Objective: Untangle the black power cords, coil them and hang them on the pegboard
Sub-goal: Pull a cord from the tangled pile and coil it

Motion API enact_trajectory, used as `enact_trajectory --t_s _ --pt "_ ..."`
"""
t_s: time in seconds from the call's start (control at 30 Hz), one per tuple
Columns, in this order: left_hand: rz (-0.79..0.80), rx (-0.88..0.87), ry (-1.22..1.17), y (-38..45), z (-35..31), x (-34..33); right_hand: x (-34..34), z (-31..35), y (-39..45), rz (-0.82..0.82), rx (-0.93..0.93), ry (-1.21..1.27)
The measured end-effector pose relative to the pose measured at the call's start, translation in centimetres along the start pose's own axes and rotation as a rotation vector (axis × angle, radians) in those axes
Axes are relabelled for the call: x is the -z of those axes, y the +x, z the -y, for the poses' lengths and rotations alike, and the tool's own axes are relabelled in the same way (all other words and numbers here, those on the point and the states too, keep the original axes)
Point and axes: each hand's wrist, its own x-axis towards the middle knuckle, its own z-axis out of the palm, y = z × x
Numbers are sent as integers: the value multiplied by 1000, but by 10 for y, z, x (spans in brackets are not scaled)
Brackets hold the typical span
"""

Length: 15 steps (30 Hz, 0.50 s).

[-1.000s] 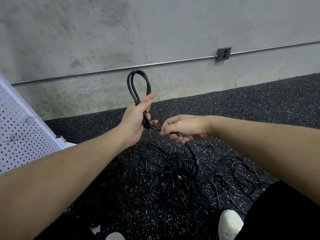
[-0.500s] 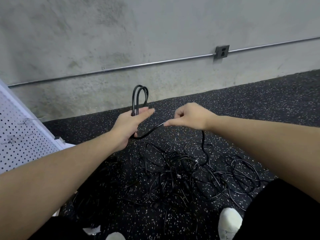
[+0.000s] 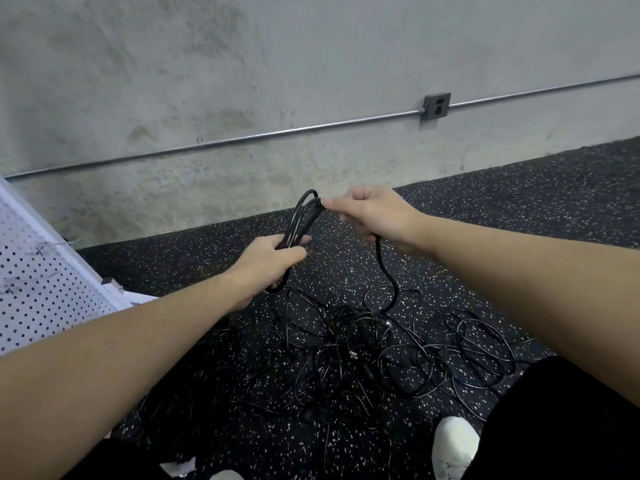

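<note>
A: Nearest us, the tangled cords sprawl on the floor; our trailing length could snag there.

B: Beyond, our left hand grips the coil, our right hand pinches its top loop. Loops may slip. The pegboard waits at left.

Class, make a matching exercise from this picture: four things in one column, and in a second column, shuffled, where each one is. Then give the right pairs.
Things
1. coil
2. tangle
3. pegboard
4. outlet

Places
A. on the wall, on the metal conduit
B. at the left edge, standing on the floor
C. held between the left hand and right hand
D. spread on the speckled floor, near the white shoe

Pairs: 1-C, 2-D, 3-B, 4-A
</note>
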Motion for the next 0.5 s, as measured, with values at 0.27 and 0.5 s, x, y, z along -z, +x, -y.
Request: enact_trajectory --t_s 0.27,0.5 --pt "33 20 -111 -6 -3 -8 -2 2 3 17 35 153" --pt "106 -81 -272 -8 -10 -9 -14 8 3 -234 86 21"
